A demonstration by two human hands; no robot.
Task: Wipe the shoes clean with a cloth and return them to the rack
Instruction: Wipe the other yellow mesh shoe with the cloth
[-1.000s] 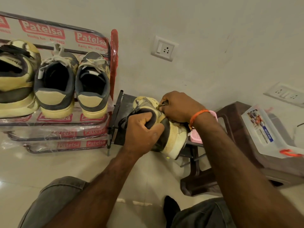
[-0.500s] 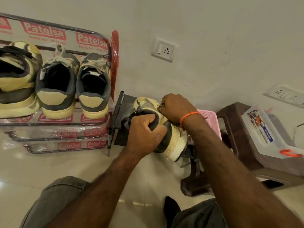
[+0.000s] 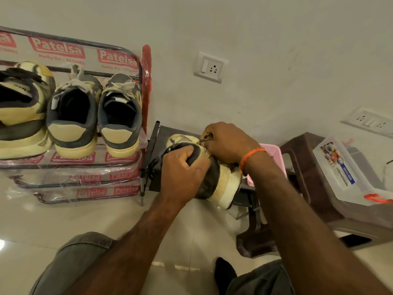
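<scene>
A person sits on a pale tiled floor (image 3: 106,218), seen from above through a camera on their head. Both bare forearms reach forward to a cream and dark grey shoe (image 3: 223,184) held in the air near the middle of the view, its heel toward the viewer and its toe pointing toward the wall.

The left hand (image 3: 182,173) is curled round the dark collar of the shoe, gripping it from the left side. The right hand (image 3: 227,143), with an orange thread band (image 3: 251,156) on its wrist, rests over the top of the shoe with its fingers closed in a pinch on a dark lace (image 3: 205,139) near the tongue. No cloth can be made out in either hand.

To the left stands a metal shoe rack (image 3: 127,52) wrapped in clear plastic printed with red "Patelsa" labels. Its top shelf carries three shoes with heels facing out: a pair of grey and cream sneakers (image 3: 95,116) side by side, and a larger cream and dark shoe (image 3: 21,111) at the far left edge.

Behind the held shoe is a dark low stand (image 3: 161,135), and just beside it a pink plastic basket (image 3: 272,152). Further right, a brown plastic stool (image 3: 308,167) carries a clear plastic box (image 3: 344,179) with an orange clip. A white wall socket (image 3: 210,67) sits on the wall above.
</scene>
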